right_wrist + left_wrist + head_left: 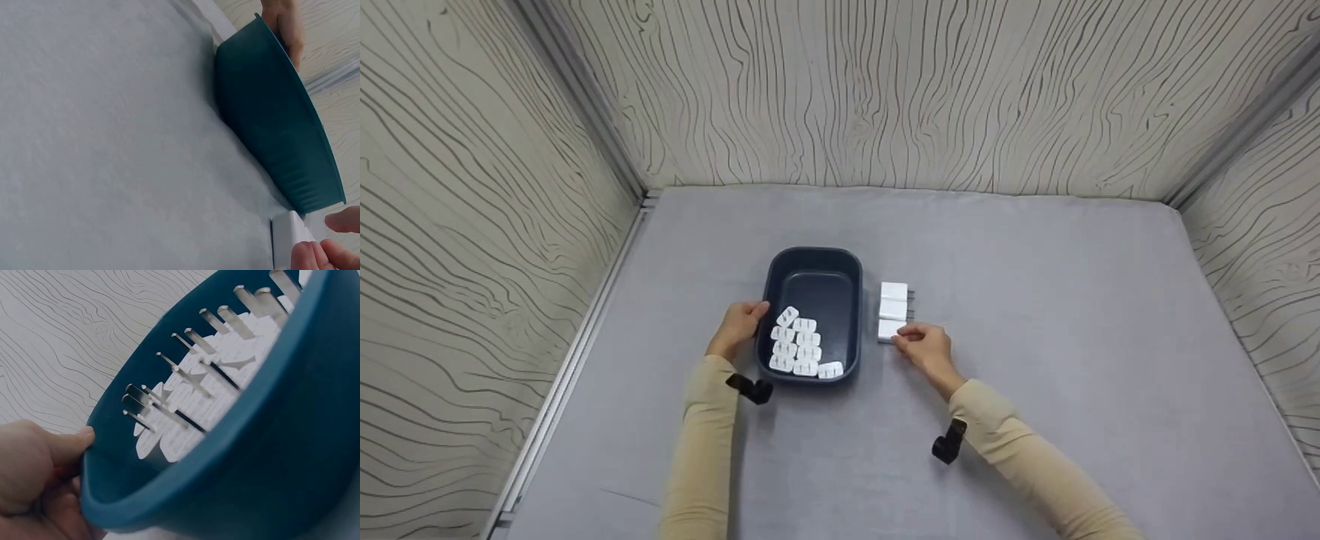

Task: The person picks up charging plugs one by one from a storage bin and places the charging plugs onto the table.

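A dark blue-green basin stands on the cloth in the head view. Its near part holds several white plug adapters, flat metal prongs pointing up in the left wrist view. At its left rim my left hand grips the wall, thumb over the edge. To the basin's right, three white plug adapters lie in a row, with prongs sticking out rightward on the far two. My right hand pinches the nearest adapter with its fingertips, covering that one's prong side.
Grey cloth covers the table. Wood-grain panels stand behind and at both sides, joined by grey metal corner posts. A small black camera is strapped on each sleeve. The basin's right wall is close to the row.
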`<move>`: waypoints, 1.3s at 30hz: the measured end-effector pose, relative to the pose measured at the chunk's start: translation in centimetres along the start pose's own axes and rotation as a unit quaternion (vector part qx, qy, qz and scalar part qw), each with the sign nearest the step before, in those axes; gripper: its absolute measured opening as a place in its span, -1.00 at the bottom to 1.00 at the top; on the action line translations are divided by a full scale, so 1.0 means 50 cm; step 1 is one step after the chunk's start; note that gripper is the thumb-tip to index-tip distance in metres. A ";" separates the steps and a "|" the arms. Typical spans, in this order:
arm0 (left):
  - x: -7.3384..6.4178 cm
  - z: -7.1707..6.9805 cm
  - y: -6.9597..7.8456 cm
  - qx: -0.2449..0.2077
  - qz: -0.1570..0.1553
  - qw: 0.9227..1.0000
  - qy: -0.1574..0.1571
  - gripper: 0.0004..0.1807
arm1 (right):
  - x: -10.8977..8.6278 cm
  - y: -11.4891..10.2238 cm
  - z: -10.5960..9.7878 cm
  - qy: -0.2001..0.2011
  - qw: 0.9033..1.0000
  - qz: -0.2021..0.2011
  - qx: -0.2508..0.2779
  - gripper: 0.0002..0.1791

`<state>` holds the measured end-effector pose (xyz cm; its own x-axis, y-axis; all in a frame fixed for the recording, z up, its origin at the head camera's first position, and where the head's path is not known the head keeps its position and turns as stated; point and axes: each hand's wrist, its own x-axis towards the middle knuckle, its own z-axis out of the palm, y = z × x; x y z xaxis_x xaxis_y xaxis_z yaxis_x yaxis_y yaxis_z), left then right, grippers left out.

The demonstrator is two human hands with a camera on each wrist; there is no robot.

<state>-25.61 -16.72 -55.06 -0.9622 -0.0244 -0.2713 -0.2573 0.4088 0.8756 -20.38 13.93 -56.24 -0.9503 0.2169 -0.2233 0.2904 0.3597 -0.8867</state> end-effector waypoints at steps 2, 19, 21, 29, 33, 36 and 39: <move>0.000 0.000 0.000 -0.001 0.002 1.000 0.003 -0.65 | -0.006 -0.003 0.006 -0.006 1.000 -0.005 0.005 -0.83; -0.003 -0.003 0.002 -0.027 -0.020 0.999 -0.011 -0.65 | -0.067 -0.059 0.027 -0.076 0.991 -0.114 0.002 -0.86; -0.003 -0.006 0.003 -0.025 -0.023 0.999 -0.016 -0.65 | -0.072 -0.063 0.029 -0.082 0.988 -0.130 -0.003 -0.86; 0.002 -0.019 0.007 -0.013 -0.043 0.998 -0.043 -0.68 | -0.088 -0.075 0.036 -0.090 0.978 -0.187 -0.012 -0.87; 0.005 -0.021 0.004 -0.034 -0.052 0.997 -0.054 -0.71 | -0.090 -0.080 0.039 -0.104 0.976 -0.193 -0.006 -0.87; 0.005 -0.021 0.003 -0.044 -0.050 0.996 -0.063 -0.67 | -0.091 -0.082 0.040 -0.117 0.973 -0.198 -0.008 -0.85; 0.005 -0.019 0.004 -0.043 -0.046 0.996 -0.068 -0.62 | -0.092 -0.085 0.042 -0.130 0.971 -0.201 -0.015 -0.84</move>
<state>-25.99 -17.52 -54.57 -0.9151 0.0676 -0.3975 -0.3552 0.3315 0.8740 -17.47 9.51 -52.30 -0.9826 -0.1814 0.0409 -0.1108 0.3944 -0.9123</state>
